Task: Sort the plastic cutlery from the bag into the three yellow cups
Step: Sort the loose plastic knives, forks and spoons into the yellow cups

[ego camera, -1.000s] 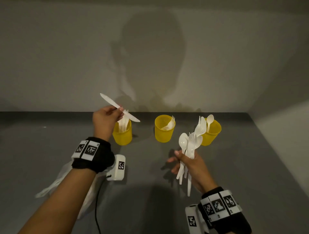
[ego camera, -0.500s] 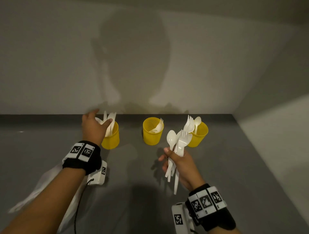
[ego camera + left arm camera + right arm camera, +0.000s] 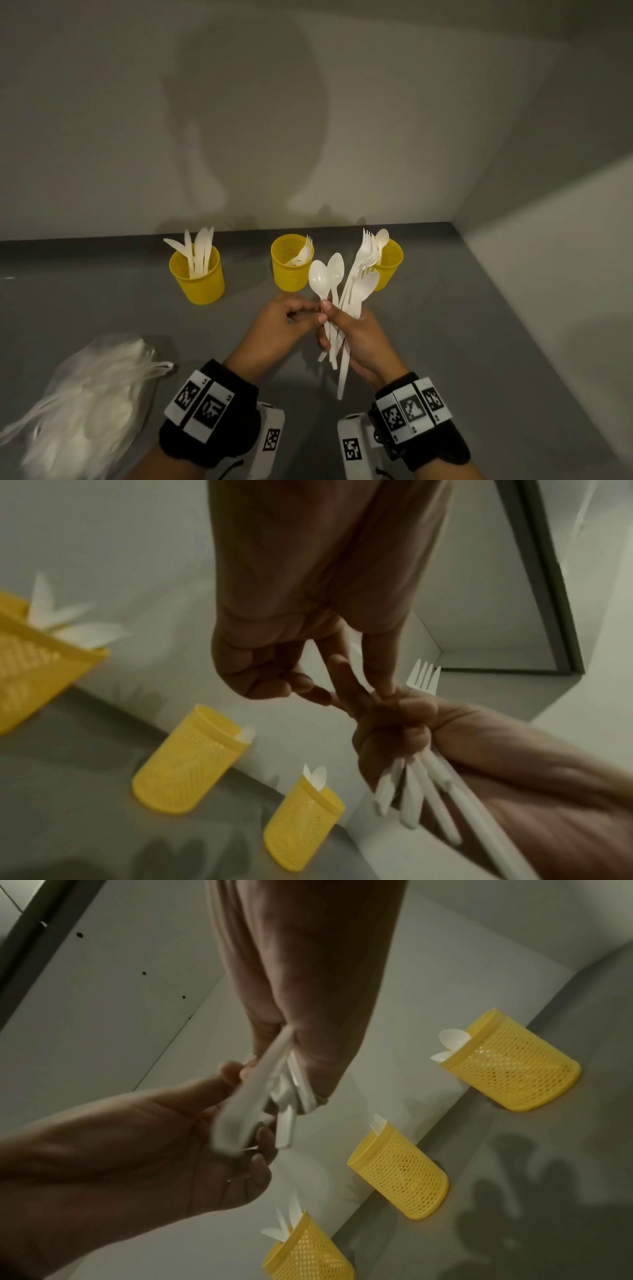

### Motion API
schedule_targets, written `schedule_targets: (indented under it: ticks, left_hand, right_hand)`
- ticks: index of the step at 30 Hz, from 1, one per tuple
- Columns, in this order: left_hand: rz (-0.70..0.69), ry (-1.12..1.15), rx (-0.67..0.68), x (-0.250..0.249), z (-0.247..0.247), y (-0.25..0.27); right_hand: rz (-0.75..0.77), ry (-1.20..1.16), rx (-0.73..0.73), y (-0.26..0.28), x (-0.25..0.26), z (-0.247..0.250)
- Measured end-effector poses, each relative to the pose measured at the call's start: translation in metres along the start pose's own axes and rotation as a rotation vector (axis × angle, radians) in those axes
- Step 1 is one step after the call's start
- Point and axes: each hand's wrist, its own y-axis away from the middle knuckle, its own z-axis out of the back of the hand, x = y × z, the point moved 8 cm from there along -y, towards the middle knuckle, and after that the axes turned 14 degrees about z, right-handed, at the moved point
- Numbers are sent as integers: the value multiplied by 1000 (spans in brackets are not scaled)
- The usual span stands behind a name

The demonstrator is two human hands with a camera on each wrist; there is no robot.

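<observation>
From the head view, a bundle (image 3: 346, 301) of white spoons and forks was seen gripped in the right hand (image 3: 359, 339), bowls and tines fanned upward, handles hanging below the fist. The left hand (image 3: 281, 322) was brought against it from the left, thumb and forefinger closed at a spoon stem; whether the stem was actually pinched could not be told here. Three yellow cups were lined along the back of the grey table (image 3: 102, 301): the left cup (image 3: 198, 277) filled with knives, the middle cup (image 3: 287, 263) with a fork or two, the right cup (image 3: 388, 263) partly hidden behind the bundle, a spoon showing above it. Only this view showed the bag (image 3: 82, 404), lying crumpled at the near left, well apart from the cups.

From the left wrist, the left hand (image 3: 308, 631) was shown with ring and little fingers curled, forefinger and thumb reaching down onto the right fist (image 3: 394, 723). Fork tines (image 3: 423, 680) stood above that fist and handles (image 3: 421, 791) spread beneath it, blurred.

From the right wrist, the handles (image 3: 253, 1102) were seen emerging under the right palm, with the left hand's fingers (image 3: 232, 1074) laid against them. The cups' mesh walls were clearest here.
</observation>
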Motion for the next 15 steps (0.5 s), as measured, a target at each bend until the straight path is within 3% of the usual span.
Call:
schedule_targets:
  ticks: [3,9,13,15]
  left_hand:
    - [86,59,193,0,-22,0]
    - [121,244,167,-8,-39,-11]
    - [208,342,305,-7,-63,-22]
    - [222,359,301,-11,-71,-28]
  right_hand:
    - [-23,-48,58,5,2,3]
    - [-7,-107,137,13,28,13]
    - [3,-96,157,16,43,25]
    - [7,-102,144,15,47,36]
